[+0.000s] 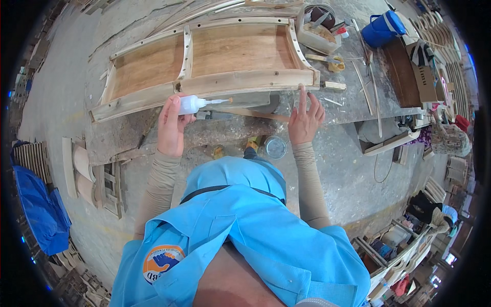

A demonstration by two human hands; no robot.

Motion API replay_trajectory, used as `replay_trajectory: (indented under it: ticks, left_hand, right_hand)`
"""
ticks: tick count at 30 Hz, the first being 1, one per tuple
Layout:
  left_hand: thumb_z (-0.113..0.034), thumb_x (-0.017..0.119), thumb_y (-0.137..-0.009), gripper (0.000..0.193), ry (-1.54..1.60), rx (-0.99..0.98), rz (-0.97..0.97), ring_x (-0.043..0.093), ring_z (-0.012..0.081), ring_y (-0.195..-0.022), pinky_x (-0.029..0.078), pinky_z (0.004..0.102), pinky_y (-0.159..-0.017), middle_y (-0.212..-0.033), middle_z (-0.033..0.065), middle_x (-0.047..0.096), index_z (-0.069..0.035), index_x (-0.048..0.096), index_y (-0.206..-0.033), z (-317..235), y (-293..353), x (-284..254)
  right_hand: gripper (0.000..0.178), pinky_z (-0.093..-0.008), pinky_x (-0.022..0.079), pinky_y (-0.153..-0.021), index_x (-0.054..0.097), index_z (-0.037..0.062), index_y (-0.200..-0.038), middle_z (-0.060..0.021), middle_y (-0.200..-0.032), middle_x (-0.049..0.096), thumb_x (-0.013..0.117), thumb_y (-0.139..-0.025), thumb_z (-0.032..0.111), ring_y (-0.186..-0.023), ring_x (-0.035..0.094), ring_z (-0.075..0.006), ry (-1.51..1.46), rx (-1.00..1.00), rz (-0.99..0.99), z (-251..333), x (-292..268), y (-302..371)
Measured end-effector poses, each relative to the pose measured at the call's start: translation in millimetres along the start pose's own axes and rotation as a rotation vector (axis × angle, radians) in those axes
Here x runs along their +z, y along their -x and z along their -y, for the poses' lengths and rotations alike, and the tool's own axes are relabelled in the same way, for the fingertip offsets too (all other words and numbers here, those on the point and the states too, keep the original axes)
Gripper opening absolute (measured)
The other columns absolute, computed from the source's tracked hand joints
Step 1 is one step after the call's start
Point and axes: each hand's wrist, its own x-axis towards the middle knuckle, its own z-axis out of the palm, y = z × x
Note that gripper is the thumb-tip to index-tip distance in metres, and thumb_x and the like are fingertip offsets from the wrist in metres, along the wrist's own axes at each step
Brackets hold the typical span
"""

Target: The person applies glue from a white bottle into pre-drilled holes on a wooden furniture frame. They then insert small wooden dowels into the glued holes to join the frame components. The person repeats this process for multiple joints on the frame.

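Note:
My left hand is closed round a small white squeeze bottle with a long thin nozzle. The bottle lies on its side in the grip, its nozzle pointing right, just in front of a wooden frame. That frame has pale curved rails, a crosspiece and brown panels, with dark holes along its far rail. At its near right corner my right hand has the index finger stretched out, the tip at the rail's lower edge. The other fingers are loosely bent and apart, and I see nothing held in them.
Beyond the frame's right end sits a tub of tools and scraps. Near it lie a yellow tape roll, a wood block and thin strips. A blue jug stands farther right. Below the bench edge is a clear round container.

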Motion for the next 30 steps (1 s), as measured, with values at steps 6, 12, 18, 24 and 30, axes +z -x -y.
replay_trajectory:
  ticks: [6,12,18,24,30]
  left_hand:
    - [-0.028,0.045,-0.098,0.028,0.007,0.022,-0.002,0.05,0.0084,-0.071,0.046,0.0239,-0.066,-0.089,0.003,0.058,-0.004,0.055,-0.106,2,-5,2]
    - [-0.028,0.045,-0.098,0.028,0.019,0.029,-0.045,0.049,0.0072,-0.07,0.046,0.0231,-0.066,-0.089,0.0026,0.059,-0.004,0.056,-0.106,6,-12,5]
    - [-0.029,0.045,-0.098,0.028,0.034,0.025,-0.09,0.048,0.006,-0.069,0.046,0.023,-0.065,-0.09,0.0022,0.06,-0.005,0.056,-0.107,6,-18,9]
    - [-0.031,0.043,-0.098,0.033,0.027,0.025,-0.172,0.044,0.0086,-0.067,0.044,0.0277,-0.069,-0.088,0.0033,0.056,-0.002,0.052,-0.112,6,-18,14]
    - [-0.031,0.043,-0.098,0.033,0.052,0.051,-0.243,0.046,0.0089,-0.069,0.043,0.027,-0.069,-0.089,0.0039,0.058,-0.002,0.053,-0.111,8,-15,16]
  right_hand:
    - [0.074,-0.0511,0.022,-0.105,0.03,0.014,-0.144,-0.0109,-0.126,0.042,0.06,-0.076,0.011,-0.12,0.037,-0.0302,-0.163,-0.022,-0.051,3,4,0]
    - [0.074,-0.0508,0.022,-0.106,0.03,0.0135,-0.144,-0.012,-0.122,0.044,0.059,-0.076,0.012,-0.116,0.04,-0.0298,-0.265,0.03,-0.007,4,9,-5]
    - [0.062,-0.0482,0.029,-0.098,0.044,0.0148,-0.137,-0.0101,-0.108,0.049,0.059,-0.077,0.01,-0.103,0.046,-0.0273,-0.246,-0.229,0.033,3,-8,-19]
    - [0.028,-0.0375,0.042,-0.074,0.064,0.0089,-0.105,-0.0077,-0.086,0.057,0.065,-0.077,0.011,-0.08,0.053,-0.025,-0.395,-0.218,-0.222,-53,-26,-130]
    - [0.011,-0.0402,0.049,-0.068,0.067,0.0062,-0.082,-0.0115,-0.082,0.062,0.058,-0.081,0.013,-0.08,0.062,-0.0307,0.012,-0.324,0.0,-129,48,-263]
